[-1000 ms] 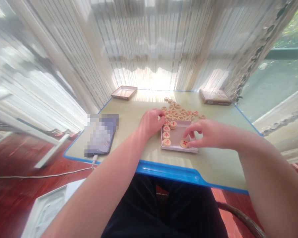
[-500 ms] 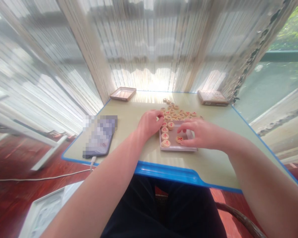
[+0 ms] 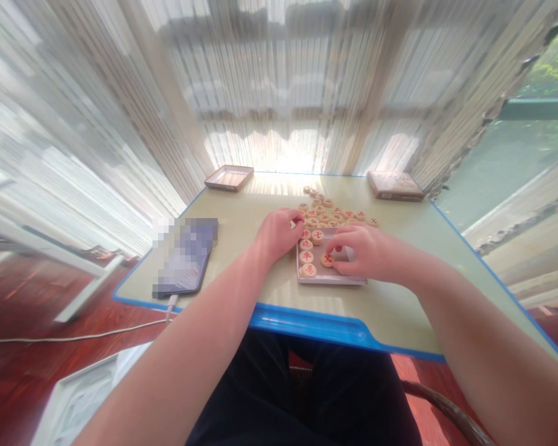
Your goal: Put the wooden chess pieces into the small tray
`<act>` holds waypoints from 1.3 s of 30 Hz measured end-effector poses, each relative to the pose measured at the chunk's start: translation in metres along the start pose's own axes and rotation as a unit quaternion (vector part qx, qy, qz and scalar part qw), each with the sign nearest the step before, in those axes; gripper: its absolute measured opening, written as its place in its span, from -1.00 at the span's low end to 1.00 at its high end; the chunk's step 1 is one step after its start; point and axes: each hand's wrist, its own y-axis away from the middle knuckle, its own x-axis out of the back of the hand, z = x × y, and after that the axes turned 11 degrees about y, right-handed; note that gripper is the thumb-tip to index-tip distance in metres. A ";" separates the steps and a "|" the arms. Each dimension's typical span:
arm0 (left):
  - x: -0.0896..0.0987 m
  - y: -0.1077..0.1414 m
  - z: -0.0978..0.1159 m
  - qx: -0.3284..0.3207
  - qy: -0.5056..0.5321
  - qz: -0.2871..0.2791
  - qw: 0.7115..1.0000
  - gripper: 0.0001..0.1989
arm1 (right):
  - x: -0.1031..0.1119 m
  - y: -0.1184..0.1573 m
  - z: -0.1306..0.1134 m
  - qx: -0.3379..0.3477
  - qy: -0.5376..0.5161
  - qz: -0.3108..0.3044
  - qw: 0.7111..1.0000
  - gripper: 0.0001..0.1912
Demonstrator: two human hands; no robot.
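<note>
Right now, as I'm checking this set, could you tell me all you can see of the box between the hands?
The box is a shallow, pale, open tray, perhaps cardboard, lying flat on the table. Red-marked round pieces line its left wall, with another beside that row's far end. The right hand reaches over its right side, hiding part of it, fingertips at one more piece inside. The left hand is by its far left corner; contact is unclear.

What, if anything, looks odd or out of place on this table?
The pieces beyond the near tray lie jumbled, unlike the column inside it. Square blocks partly obscure the phone. Nothing visibly spilled or damaged.
</note>
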 end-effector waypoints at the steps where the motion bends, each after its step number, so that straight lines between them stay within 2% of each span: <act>1: 0.000 0.000 0.000 0.001 -0.001 0.000 1.000 -0.80 | 0.000 0.000 0.000 0.002 -0.001 -0.002 1.000 -0.87; 14: -0.001 -0.001 -0.003 -0.007 0.001 0.007 1.000 -0.81 | -0.015 -0.010 -0.007 -0.027 0.051 0.039 0.998 -0.83; 24: 0.000 -0.001 -0.003 -0.011 -0.003 0.009 1.000 -0.80 | -0.016 -0.011 -0.006 -0.029 0.056 0.055 0.997 -0.82; 34: 0.002 -0.001 0.002 0.007 -0.018 0.001 1.000 -0.79 | -0.012 -0.011 -0.010 -0.031 0.055 0.042 0.997 -0.80; 37: 0.002 0.000 0.002 0.009 -0.012 0.003 1.000 -0.79 | -0.010 -0.012 -0.004 -0.039 0.034 0.051 0.997 -0.80; 39: 0.002 0.000 0.003 0.021 -0.006 0.003 1.000 -0.78 | -0.010 -0.012 0.010 -0.081 0.015 0.078 0.994 -0.76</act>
